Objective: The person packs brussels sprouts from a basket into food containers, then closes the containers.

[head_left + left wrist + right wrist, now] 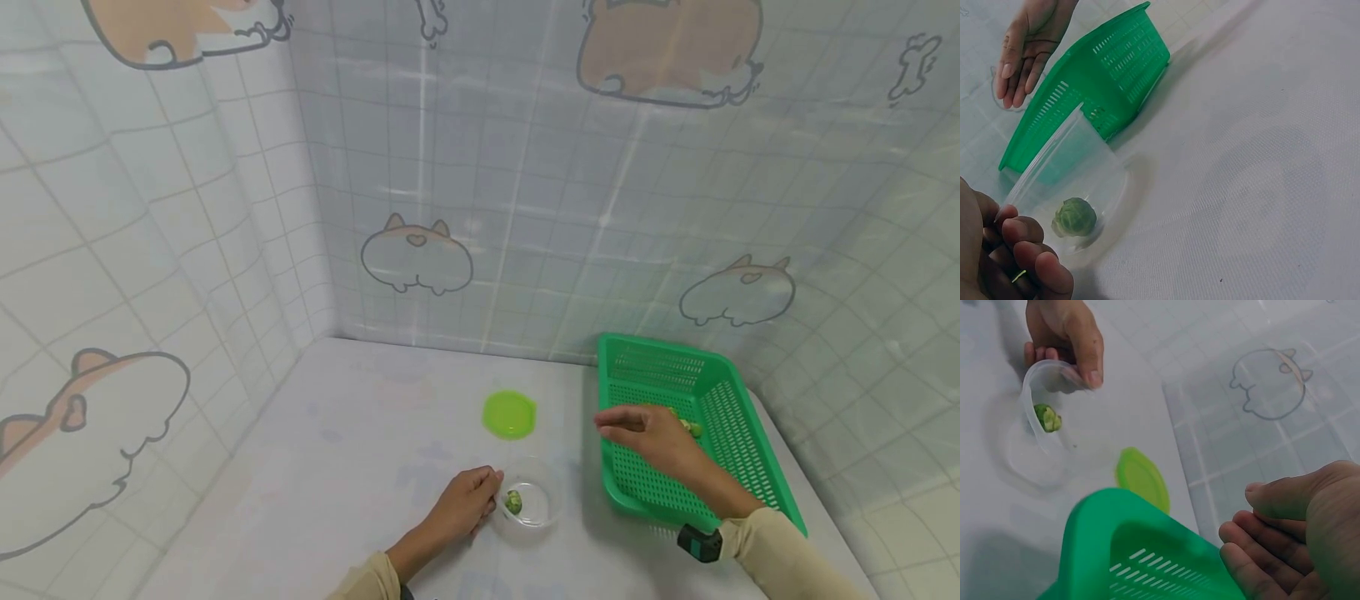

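Note:
With thumb and fingers, my left hand (467, 500) pinches the rim of a clear plastic tub (538, 518) on the table. Inside the tub lies one Brussels sprout (513, 502), round and green in the left wrist view. My right hand (654, 437) hovers over the near-left rim of a green slotted basket (617, 492), fingers loosely extended and nothing between them. Several more sprouts (692, 427) lie in the basket, partly hidden behind that hand.
A lime-green lid (509, 415) lies flat on the white table (352, 433), behind the tub. Sheeting printed with cartoon dogs (417, 257) walls in the back and both sides. The basket stands near the right wall.

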Motion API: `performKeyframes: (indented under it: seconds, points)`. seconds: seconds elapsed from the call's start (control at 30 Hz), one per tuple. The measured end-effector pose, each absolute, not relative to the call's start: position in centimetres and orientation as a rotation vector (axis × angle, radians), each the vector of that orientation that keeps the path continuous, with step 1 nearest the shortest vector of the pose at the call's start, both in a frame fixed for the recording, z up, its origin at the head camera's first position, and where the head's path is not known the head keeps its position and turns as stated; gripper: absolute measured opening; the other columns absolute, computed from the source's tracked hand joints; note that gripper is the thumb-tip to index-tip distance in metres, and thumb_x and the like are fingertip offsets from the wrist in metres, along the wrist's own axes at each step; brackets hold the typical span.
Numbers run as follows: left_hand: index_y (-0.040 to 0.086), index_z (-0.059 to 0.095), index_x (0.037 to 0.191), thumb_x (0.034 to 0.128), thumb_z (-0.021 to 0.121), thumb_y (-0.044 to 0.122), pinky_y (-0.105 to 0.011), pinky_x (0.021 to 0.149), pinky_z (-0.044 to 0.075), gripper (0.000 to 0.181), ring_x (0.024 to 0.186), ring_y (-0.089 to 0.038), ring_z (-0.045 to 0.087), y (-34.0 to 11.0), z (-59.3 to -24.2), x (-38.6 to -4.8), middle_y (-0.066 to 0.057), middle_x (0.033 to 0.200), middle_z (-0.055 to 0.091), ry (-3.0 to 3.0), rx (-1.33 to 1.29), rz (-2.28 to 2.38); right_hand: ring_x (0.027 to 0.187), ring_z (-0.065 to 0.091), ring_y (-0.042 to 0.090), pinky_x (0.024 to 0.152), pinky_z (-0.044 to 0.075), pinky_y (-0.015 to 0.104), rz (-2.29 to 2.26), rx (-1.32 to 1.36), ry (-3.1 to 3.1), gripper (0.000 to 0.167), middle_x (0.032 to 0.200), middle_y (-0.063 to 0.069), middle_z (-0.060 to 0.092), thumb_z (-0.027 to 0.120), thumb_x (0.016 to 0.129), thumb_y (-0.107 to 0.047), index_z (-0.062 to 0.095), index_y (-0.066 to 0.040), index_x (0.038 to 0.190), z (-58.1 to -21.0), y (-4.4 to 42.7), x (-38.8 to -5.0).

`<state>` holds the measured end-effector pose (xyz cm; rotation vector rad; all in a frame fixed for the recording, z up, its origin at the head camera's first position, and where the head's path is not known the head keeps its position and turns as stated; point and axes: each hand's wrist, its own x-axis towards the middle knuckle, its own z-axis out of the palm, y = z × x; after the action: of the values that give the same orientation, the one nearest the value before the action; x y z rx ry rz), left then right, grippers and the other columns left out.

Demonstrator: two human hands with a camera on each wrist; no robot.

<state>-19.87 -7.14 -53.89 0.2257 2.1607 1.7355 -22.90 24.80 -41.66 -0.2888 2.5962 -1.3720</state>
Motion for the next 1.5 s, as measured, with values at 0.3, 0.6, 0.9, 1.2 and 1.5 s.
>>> performKeyframes:
  seconds: [0.3, 0.6, 0.9, 1.2, 1.5]
  points:
    - [0.006, 0.056, 0.083, 0.1078, 0.047, 0.038, -0.020, 0.039, 0.036, 0.041, 0.044, -0.011, 0.041, -7.2, -53.7, -20.0, 0.004, 0.063, 0.050, 2.170, 0.223, 1.725, 0.114, 0.066, 0.023, 0.095, 0.054, 0.046, -1.367, -0.273, 2.639, 0.032, 0.122, 0.008, 0.071, 0.071, 0.096, -0.031, 0.070, -0.013, 0.123, -42.0, 25.9, -23.5]
    - [0.005, 0.056, 0.083, 0.1079, 0.047, 0.037, -0.020, 0.039, 0.036, 0.041, 0.044, -0.011, 0.041, -7.2, -53.8, -19.9, 0.004, 0.062, 0.050, 2.175, 0.223, 1.726, 0.114, 0.066, 0.025, 0.086, 0.056, 0.029, -1.346, -0.291, 2.681, 0.037, 0.124, 0.010, 0.070, 0.069, 0.097, -0.032, 0.068, -0.009, 0.126, -42.6, 27.5, -23.9]
    - [0.005, 0.056, 0.083, 0.1078, 0.047, 0.038, -0.020, 0.039, 0.037, 0.042, 0.044, -0.011, 0.042, -7.2, -54.0, -19.8, 0.004, 0.063, 0.050, 2.178, 0.229, 1.731, 0.113, 0.066, 0.026, 0.088, 0.057, 0.042, -1.299, -0.311, 2.720, 0.038, 0.125, 0.014, 0.068, 0.068, 0.098, -0.029, 0.066, -0.007, 0.128, -43.4, 28.7, -24.3]
    - [0.008, 0.055, 0.080, 0.1077, 0.047, 0.036, -0.019, 0.037, 0.037, 0.040, 0.043, -0.010, 0.040, -7.1, -54.2, -19.5, 0.004, 0.062, 0.050, 2.165, 0.226, 1.749, 0.111, 0.066, 0.029, 0.087, 0.056, 0.046, -1.259, -0.322, 2.754, 0.034, 0.123, 0.016, 0.069, 0.067, 0.099, -0.027, 0.067, -0.009, 0.127, -43.9, 29.5, -24.4]
    - [0.008, 0.054, 0.080, 0.1073, 0.048, 0.037, -0.019, 0.038, 0.037, 0.041, 0.043, -0.011, 0.040, -7.0, -54.1, -19.4, 0.004, 0.062, 0.050, 2.169, 0.230, 1.754, 0.108, 0.067, 0.031, 0.084, 0.057, 0.047, -1.199, -0.302, 2.809, 0.035, 0.122, 0.015, 0.069, 0.069, 0.098, -0.027, 0.067, -0.007, 0.127, -45.0, 30.3, -24.9]
